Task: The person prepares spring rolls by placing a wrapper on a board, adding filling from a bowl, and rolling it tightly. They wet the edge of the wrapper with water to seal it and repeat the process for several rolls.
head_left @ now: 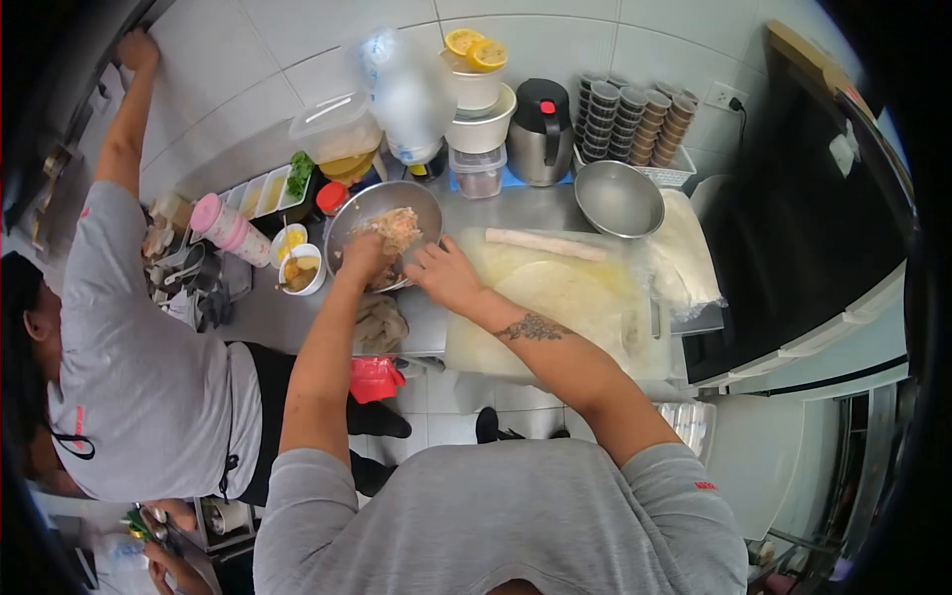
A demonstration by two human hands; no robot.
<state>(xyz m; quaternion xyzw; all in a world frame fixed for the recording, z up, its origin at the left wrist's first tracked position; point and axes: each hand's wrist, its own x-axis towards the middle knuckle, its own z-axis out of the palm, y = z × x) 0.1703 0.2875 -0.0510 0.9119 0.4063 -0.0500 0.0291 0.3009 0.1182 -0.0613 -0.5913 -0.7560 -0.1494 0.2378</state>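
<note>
A metal mixing bowl (339, 226) on the counter holds a pale orange, shredded filling (399, 228). My left hand (365, 256) reaches into it, fingers bent into the filling and partly hidden. At the bowl's near right edge, my right hand (443, 275) grips the rim. To the right lies a translucent cutting board (471, 349) bearing a flat round of thin dough or tortilla (540, 302). A pale rolled-up piece (545, 244) rests along the board's far side. Below the bowl is a crumpled brown cloth (380, 324).
Two white cups (301, 270) stand left of the bowl, near pink tumblers (230, 226). Behind are a steel jug (541, 134), an empty-looking metal bowl (620, 199) and stacked sauce cups (635, 124). A plastic bag (684, 253) lies right of the board. A co-worker (149, 357) stands close on the left, one arm raised.
</note>
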